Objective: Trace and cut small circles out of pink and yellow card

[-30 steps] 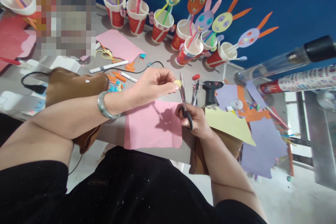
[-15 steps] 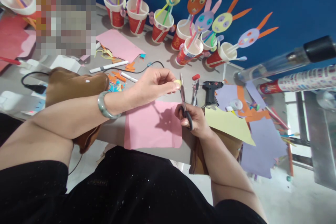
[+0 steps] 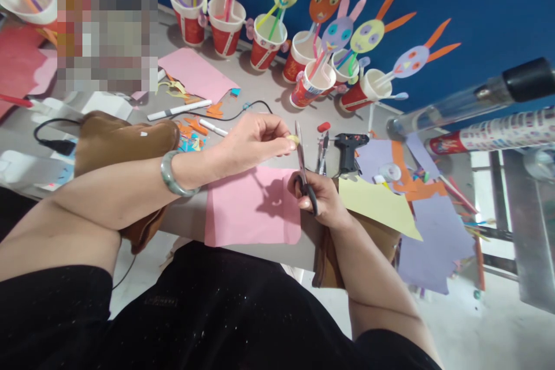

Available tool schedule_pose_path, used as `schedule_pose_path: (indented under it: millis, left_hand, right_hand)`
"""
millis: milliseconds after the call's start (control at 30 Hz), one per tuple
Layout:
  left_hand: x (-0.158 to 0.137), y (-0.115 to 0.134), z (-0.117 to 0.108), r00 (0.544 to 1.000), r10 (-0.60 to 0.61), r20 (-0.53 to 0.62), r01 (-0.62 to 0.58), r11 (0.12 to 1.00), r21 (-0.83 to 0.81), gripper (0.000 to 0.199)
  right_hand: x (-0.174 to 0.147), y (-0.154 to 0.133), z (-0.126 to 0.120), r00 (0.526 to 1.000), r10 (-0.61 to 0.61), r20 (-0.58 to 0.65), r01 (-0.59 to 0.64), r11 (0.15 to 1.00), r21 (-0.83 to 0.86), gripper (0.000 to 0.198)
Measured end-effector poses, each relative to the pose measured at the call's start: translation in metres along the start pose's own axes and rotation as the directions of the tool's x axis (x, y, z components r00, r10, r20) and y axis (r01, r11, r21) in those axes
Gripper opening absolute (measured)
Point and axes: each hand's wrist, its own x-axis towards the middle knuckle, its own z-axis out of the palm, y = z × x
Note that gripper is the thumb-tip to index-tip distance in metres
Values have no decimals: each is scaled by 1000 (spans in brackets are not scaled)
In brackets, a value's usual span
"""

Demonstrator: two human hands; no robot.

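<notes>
Between thumb and fingers, my left hand (image 3: 260, 139) pinches a small piece of yellow paper (image 3: 293, 139). My right hand (image 3: 319, 196) grips the black handles of a pair of scissors (image 3: 300, 153), blades pointing up and away from me. The blades stand right beside the yellow piece; whether they touch it I cannot tell. Both hands are above a sheet of pink paper (image 3: 247, 214) at the table's near edge, and their shadow falls on it. A black glue gun (image 3: 349, 150) lies beyond my right hand, with pens (image 3: 323, 153) to its left.
Red-and-white paper cups (image 3: 228, 32) with paper rabbit heads line the blue wall. A brown bag (image 3: 125, 139) lies left. Yellow paper (image 3: 377, 205) and purple paper (image 3: 437, 237) are at right. Orange scraps (image 3: 191, 126) and white markers (image 3: 180, 110) lie beyond my left forearm.
The yellow piece has turned slightly in my left fingers and shows a narrower outline. The scissor blades have shifted a little to the left; otherwise both hands stay in place.
</notes>
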Motion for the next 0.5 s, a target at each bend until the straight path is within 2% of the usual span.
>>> schedule_pose_path:
  millis: [200,500]
  left_hand:
    - [0,0,0,1000,8,6,-8,1000,3,28]
    - [0,2,0,1000,16,-1,-16,1000,-12,29]
  right_hand:
    - [0,1,1,1000,-30,-4,31,999,29,65]
    - [-1,2,1,1000,2,-18,-1,1000,29,67]
